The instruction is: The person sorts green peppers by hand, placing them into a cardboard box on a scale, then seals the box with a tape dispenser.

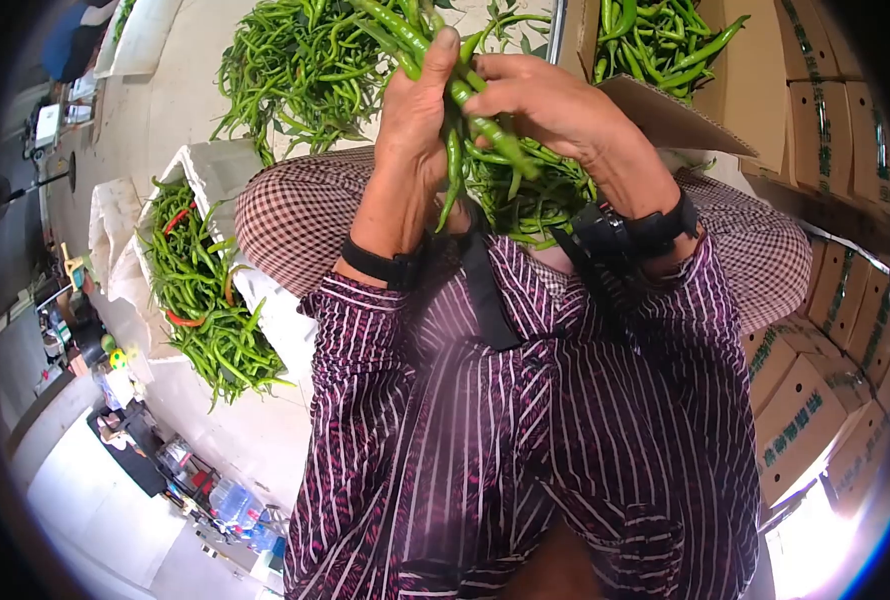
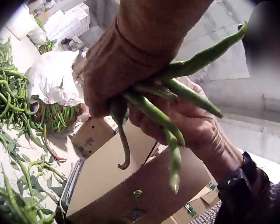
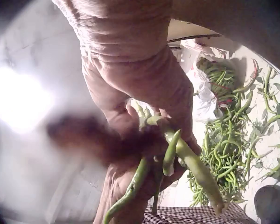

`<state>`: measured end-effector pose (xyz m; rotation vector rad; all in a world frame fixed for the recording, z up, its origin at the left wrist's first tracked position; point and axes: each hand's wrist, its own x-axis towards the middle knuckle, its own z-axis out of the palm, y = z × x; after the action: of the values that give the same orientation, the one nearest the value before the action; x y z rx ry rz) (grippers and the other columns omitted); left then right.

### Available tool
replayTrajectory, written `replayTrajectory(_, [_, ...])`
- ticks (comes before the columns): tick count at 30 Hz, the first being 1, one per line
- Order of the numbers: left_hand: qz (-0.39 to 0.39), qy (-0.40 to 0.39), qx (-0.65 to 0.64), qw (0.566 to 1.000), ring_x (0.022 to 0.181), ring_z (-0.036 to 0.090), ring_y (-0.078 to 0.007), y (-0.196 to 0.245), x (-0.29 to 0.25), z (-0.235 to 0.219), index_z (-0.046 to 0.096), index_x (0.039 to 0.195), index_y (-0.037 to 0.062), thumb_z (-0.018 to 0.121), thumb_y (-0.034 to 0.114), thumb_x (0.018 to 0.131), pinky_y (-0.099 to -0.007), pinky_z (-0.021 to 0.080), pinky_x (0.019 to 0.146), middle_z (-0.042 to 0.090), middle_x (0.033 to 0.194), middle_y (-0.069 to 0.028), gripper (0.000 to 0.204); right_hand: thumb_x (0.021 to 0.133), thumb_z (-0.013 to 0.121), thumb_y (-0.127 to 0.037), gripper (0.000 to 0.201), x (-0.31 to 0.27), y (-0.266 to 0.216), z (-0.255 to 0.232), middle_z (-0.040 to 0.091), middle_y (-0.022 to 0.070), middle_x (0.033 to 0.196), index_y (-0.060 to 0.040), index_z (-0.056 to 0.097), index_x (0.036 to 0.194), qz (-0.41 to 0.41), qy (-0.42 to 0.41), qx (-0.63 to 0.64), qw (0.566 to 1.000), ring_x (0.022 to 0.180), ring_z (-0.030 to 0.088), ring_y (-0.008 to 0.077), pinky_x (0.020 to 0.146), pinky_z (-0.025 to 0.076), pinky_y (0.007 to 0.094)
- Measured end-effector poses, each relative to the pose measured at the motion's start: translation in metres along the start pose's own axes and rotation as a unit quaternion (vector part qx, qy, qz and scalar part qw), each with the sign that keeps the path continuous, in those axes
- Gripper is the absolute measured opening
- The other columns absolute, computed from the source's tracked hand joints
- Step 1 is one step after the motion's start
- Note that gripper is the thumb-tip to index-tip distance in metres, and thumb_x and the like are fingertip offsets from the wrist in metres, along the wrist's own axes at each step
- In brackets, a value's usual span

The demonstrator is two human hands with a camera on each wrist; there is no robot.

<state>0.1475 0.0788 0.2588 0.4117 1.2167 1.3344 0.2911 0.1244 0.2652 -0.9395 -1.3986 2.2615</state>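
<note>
Long green peppers [image 1: 500,145] are bunched between the two hands at the top of the head view. The left hand [image 1: 417,115] grips the bunch with its thumb up along it. Beside it the right hand [image 1: 545,100] curls its fingers round the same bunch. In the left wrist view several peppers [image 2: 151,114] stick out below the left hand [image 2: 126,70], with the right hand [image 2: 191,116] behind them. The right wrist view has the right hand [image 3: 140,88] over the bunch, pepper tips [image 3: 196,165] pointing down; part of that view is blurred.
A large heap of peppers [image 1: 295,70] lies at the upper left, more [image 1: 530,195] below the hands. A white-lined container [image 1: 215,170] of peppers with some red ones stands at left. At upper right is an open carton [image 1: 665,115] of peppers, with stacked cartons [image 1: 820,130] beyond.
</note>
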Motion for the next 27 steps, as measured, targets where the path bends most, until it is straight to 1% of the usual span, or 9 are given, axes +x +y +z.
replayTrajectory(2, [-0.040,-0.156,-0.107,0.981,0.065,0.061,-0.0161,0.005,0.000,-0.011,0.059,0.103,0.0014,0.059,0.041,0.094,-0.0286,0.054,0.051,0.062,0.082,-0.0072,0.041,0.084,0.063,-0.010,0.030,-0.004,-0.001,-0.004,0.060,0.0101,0.096,0.0053,0.057,0.108,-0.016,0.002,0.204,0.979,0.080,0.062,0.0160,0.064,0.053,0.0278])
replayTrajectory(3, [0.004,-0.092,-0.094,0.991,0.059,0.060,-0.0148,0.004,0.002,-0.003,0.058,0.100,0.0014,0.062,0.041,0.092,-0.0266,0.052,0.045,0.060,0.073,-0.0064,0.040,0.087,0.057,-0.007,0.026,-0.009,-0.006,-0.001,0.058,0.0101,0.097,0.0053,0.055,0.109,-0.021,0.022,0.221,0.975,0.081,0.061,0.0163,0.061,0.052,0.0276])
replayTrajectory(7, [0.029,-0.099,-0.141,0.985,0.065,0.061,-0.0151,0.009,0.007,-0.005,0.058,0.106,0.0002,0.064,0.031,0.092,-0.0267,0.053,0.052,0.064,0.082,-0.0099,0.034,0.093,0.055,-0.011,0.027,-0.027,-0.022,-0.008,0.055,0.0069,0.090,0.0049,0.053,0.115,-0.098,-0.068,0.315,0.942,0.066,0.052,0.0100,0.050,0.043,0.0225])
replayTrajectory(12, [0.024,-0.118,-0.156,0.980,0.082,0.058,-0.0169,0.009,0.006,-0.010,0.051,0.120,0.0000,0.055,0.016,0.096,-0.0297,0.054,0.071,0.060,0.099,-0.0119,0.030,0.096,0.052,-0.018,0.028,-0.059,-0.052,-0.002,0.055,0.0030,0.087,0.0004,0.053,0.117,-0.208,0.160,0.101,0.960,0.063,0.044,0.0057,0.050,0.035,0.0211])
replayTrajectory(16, [0.060,-0.093,-0.213,0.971,0.080,0.060,-0.0194,0.016,0.008,-0.013,0.051,0.123,-0.0001,0.053,0.015,0.096,-0.0318,0.055,0.069,0.060,0.099,-0.0139,0.031,0.096,0.049,-0.021,0.030,-0.075,-0.018,-0.003,0.059,0.0063,0.086,0.0000,0.051,0.116,-0.080,0.256,-0.123,0.956,0.069,0.055,0.0097,0.060,0.046,0.0248])
replayTrajectory(18, [0.053,-0.069,-0.171,0.981,0.079,0.062,-0.0190,0.022,-0.003,-0.009,0.050,0.123,0.0006,0.056,0.015,0.094,-0.0312,0.056,0.066,0.062,0.097,-0.0131,0.033,0.096,0.047,-0.020,0.032,-0.078,0.028,-0.005,0.063,0.0117,0.093,0.0019,0.049,0.120,-0.017,0.188,-0.176,0.966,0.077,0.062,0.0153,0.069,0.050,0.0294])
replayTrajectory(20, [0.056,-0.112,-0.198,0.972,0.077,0.064,-0.0192,0.026,-0.008,-0.005,0.049,0.122,0.0003,0.056,0.013,0.093,-0.0323,0.057,0.065,0.063,0.098,-0.0135,0.032,0.096,0.048,-0.019,0.033,-0.077,0.090,-0.014,0.065,0.0154,0.099,0.0032,0.051,0.120,-0.222,0.182,-0.475,0.832,0.087,0.065,0.0197,0.078,0.051,0.0322])
replayTrajectory(21, [0.050,-0.117,-0.193,0.973,0.079,0.063,-0.0194,0.027,-0.011,-0.005,0.049,0.123,-0.0002,0.056,0.013,0.093,-0.0320,0.057,0.066,0.063,0.099,-0.0137,0.034,0.096,0.048,-0.019,0.033,-0.076,0.087,-0.012,0.065,0.0154,0.099,0.0032,0.051,0.120,-0.227,0.184,-0.476,0.830,0.087,0.065,0.0197,0.078,0.051,0.0322])
replayTrajectory(27, [0.029,-0.154,-0.191,0.969,0.081,0.063,-0.0195,0.027,-0.020,0.009,0.049,0.126,-0.0013,0.055,0.010,0.093,-0.0300,0.056,0.071,0.063,0.101,-0.0133,0.036,0.092,0.061,-0.023,0.035,-0.070,0.012,0.007,0.067,0.0123,0.096,0.0039,0.059,0.114,-0.134,0.227,-0.122,0.957,0.088,0.063,0.0151,0.080,0.050,0.0294])
